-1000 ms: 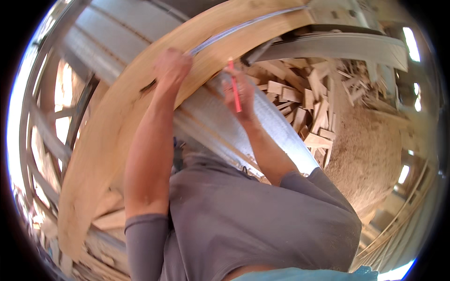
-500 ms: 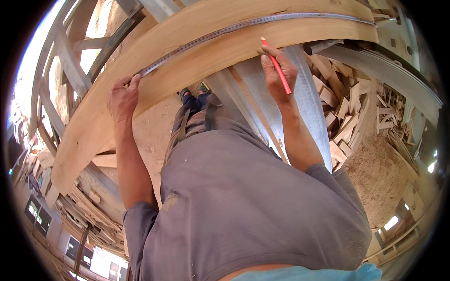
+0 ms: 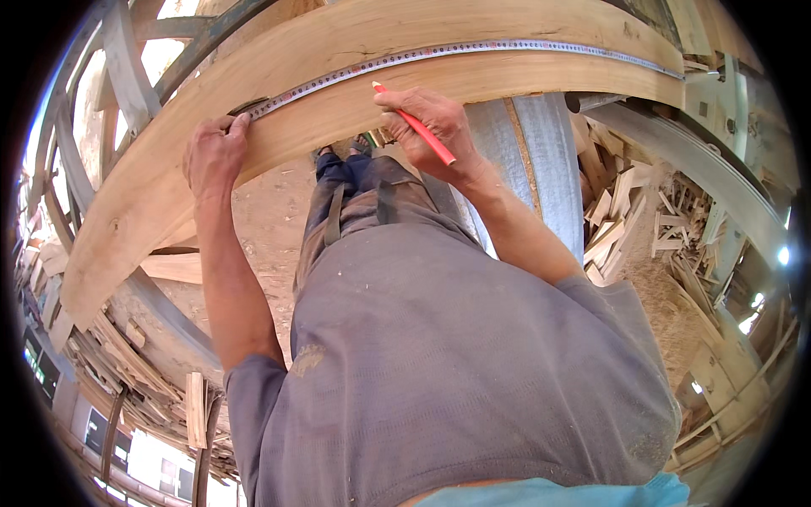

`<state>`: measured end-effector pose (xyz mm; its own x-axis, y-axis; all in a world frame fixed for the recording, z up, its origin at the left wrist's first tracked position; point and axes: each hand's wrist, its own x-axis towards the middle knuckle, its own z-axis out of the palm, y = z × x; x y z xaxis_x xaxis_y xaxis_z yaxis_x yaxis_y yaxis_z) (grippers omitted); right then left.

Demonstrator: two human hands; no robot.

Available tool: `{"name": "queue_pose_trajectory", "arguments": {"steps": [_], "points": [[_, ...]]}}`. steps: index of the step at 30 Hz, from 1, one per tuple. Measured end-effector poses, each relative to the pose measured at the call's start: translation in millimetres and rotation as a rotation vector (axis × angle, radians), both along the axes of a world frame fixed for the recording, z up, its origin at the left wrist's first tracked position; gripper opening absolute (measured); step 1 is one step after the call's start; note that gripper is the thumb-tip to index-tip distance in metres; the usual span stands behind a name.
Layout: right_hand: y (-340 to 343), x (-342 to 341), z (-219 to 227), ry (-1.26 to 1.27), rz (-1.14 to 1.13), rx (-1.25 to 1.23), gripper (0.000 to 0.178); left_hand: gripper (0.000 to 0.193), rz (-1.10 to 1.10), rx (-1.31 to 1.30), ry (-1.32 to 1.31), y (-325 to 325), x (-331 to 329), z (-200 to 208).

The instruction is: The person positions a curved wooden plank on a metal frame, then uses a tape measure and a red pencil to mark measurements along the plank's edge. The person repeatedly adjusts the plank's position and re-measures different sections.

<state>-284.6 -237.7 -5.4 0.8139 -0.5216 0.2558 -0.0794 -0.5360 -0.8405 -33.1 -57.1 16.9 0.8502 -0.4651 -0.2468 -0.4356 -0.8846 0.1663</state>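
Observation:
A long pale wooden plank (image 3: 338, 59) runs across the top of the view, bent by the lens. A steel tape measure (image 3: 473, 51) is stretched along its face. My left hand (image 3: 215, 152) presses the tape's end against the plank at the left. My right hand (image 3: 431, 127) grips a red pencil (image 3: 414, 124) whose tip rests on the plank just below the tape. My grey shirt and dark trousers fill the middle below.
Piles of wood offcuts (image 3: 625, 220) lie on the sawdust floor at the right. A grey metal machine frame (image 3: 701, 169) curves down the right side. Stacked boards (image 3: 127, 363) lie at lower left, with wooden framing (image 3: 110, 76) at upper left.
The view has swung as my head moved. My left hand has slid right along the plank to the tape's end, and my right hand has brought the pencil tip down onto the wood.

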Motion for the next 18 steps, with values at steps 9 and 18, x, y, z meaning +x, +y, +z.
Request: {"name": "queue_pose_trajectory", "arguments": {"steps": [9,18], "points": [[3.4,2.7,-1.0,0.103,-0.019,0.047,0.016,0.038,0.011,0.104,0.206,-10.7,16.7,6.4],[9.1,14.8,1.8,0.016,-0.112,-0.018,0.018,0.037,-0.147,0.079,0.458,-9.4,53.2,-6.3]]}}
